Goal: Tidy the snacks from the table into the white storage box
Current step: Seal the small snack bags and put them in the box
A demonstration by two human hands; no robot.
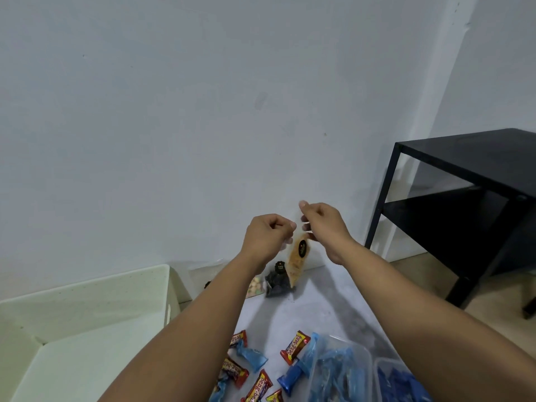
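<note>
Pinching the top edge of a clear plastic pouch of tan crisps with a black round label (298, 261), the left hand (268, 237) and right hand (324, 224) hold it up above the pale grey tabletop (316, 311), fingers closed on the film. Left of that pouch sits the white plastic storage box (87, 300), apparently empty. Red-and-yellow wrapped chocolate bars (294, 346) and blue wrapped snacks (252, 356) lie nearer the camera than the pouch.

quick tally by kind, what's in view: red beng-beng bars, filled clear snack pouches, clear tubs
red beng-beng bars: 5
clear snack pouches: 3, counting the tan pouch held up
clear tubs: 2
total: 10
</note>
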